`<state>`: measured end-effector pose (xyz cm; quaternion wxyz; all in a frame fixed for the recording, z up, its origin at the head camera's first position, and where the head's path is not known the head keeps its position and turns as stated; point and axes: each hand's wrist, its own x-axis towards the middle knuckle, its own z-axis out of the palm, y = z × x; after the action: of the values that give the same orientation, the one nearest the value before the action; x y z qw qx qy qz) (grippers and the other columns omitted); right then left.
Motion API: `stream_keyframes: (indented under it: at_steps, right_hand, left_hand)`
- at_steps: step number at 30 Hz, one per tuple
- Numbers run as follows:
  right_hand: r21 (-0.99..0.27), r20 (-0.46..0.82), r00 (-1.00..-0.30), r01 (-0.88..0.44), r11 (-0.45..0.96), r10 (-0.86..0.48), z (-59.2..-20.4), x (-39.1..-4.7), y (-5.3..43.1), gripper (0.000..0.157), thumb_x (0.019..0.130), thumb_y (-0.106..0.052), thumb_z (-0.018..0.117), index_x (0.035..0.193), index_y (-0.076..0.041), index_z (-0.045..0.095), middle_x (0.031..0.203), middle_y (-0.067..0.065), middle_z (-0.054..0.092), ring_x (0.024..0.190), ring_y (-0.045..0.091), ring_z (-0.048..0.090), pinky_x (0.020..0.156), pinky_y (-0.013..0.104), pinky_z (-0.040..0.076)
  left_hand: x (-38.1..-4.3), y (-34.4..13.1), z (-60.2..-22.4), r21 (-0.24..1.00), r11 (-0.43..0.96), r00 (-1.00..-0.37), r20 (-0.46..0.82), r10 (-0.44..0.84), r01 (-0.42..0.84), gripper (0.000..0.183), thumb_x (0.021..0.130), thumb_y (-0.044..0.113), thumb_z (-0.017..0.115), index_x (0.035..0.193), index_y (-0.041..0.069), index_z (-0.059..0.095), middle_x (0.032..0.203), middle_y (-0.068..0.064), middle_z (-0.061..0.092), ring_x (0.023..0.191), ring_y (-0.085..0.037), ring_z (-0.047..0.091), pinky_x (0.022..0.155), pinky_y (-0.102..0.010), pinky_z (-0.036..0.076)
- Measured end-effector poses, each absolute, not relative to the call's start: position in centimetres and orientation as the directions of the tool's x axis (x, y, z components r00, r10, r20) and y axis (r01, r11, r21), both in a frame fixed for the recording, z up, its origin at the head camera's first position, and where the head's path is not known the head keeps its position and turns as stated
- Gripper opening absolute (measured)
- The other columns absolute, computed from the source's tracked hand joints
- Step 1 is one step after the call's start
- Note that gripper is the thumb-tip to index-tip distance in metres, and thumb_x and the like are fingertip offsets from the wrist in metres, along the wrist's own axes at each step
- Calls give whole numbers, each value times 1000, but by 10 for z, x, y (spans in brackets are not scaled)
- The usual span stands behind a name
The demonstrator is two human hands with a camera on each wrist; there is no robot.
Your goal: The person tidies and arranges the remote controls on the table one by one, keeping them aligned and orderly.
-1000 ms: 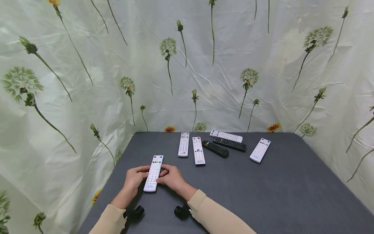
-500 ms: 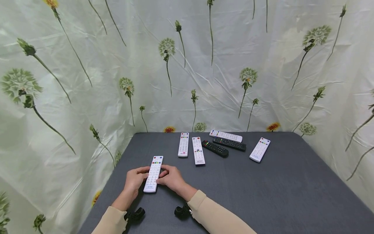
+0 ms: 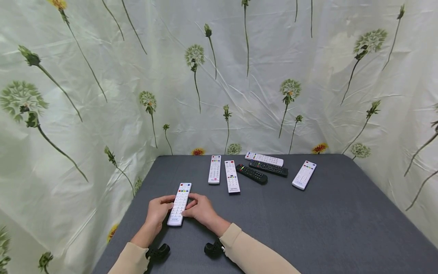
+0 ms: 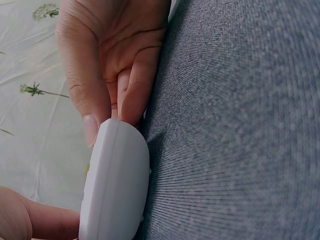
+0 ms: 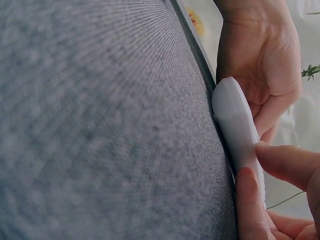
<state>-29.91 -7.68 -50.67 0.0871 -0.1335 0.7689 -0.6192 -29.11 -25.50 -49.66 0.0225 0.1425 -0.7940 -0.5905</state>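
Note:
A white remote control [image 3: 179,203] with coloured buttons lies face up at the left front of the dark table, tilted slightly from straight. My left hand [image 3: 156,211] holds its left side, fingers along the edge and thumb at the face. From the right, my right hand [image 3: 204,214] grips the opposite edge, its thumb near the lower end and its forefinger higher up. In the left wrist view the rounded near end of the remote control [image 4: 117,180] sits close over the cloth. The right wrist view shows right-hand fingertips pinching the remote control [image 5: 235,125] at its side.
Behind stand two upright-lying white remotes [image 3: 215,169], side by side. To their right are two black remotes [image 3: 251,174] and another white remote [image 3: 264,158]. One more white remote [image 3: 304,175] lies farther right. A flowered curtain [image 3: 219,76] borders the grey table [image 3: 308,228].
The right thumb has slid slightly down the remote control's edge. The remote control has shifted a little toward me; the other remotes stay put.

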Motion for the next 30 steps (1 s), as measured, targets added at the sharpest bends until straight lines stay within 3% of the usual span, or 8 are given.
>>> stream_keyframes:
  at_steps: [12, 18, 24, 30]
  right_hand:
    - [-973, 30, -953, -97, 209, -301, -508, -299, -78, 69, 73, -5, 88, 135, 1, 59, 78, 2, 68, 64, 8, 58, 56, 23, 45]
    - [-991, 11, -948, -52, 122, -317, -506, -298, -77, 68, 75, 0, 85, 136, 3, 57, 81, 7, 69, 66, 9, 61, 59, 23, 51]
    - [-999, -38, -942, 39, 4, -334, -497, -296, -68, 61, 80, 8, 77, 137, 4, 55, 90, 16, 69, 72, 18, 68, 67, 36, 60]
    - [-992, 15, -964, -48, 117, -265, -479, -316, -51, 59, 81, 2, 78, 136, 2, 58, 89, 11, 69, 70, 17, 66, 65, 36, 59]
  left_hand:
    - [-291, -255, -500, 935, 306, -960, -97, -262, -178, 32, 94, -6, 57, 125, -4, 68, 127, -24, 63, 120, -36, 54, 97, -50, 46]
    - [-291, -257, -495, 937, 302, -964, -101, -247, -175, 31, 94, -5, 58, 124, -3, 68, 124, -23, 65, 112, -32, 58, 92, -47, 50]
    - [-293, -260, -483, 949, 261, -968, -122, -221, -179, 31, 96, -2, 57, 125, -6, 66, 125, -25, 63, 104, -31, 62, 86, -43, 54]
    - [-303, -249, -468, 947, 299, -977, -53, -208, -115, 32, 97, 3, 58, 128, -3, 65, 127, -23, 62, 108, -33, 61, 92, -48, 52]
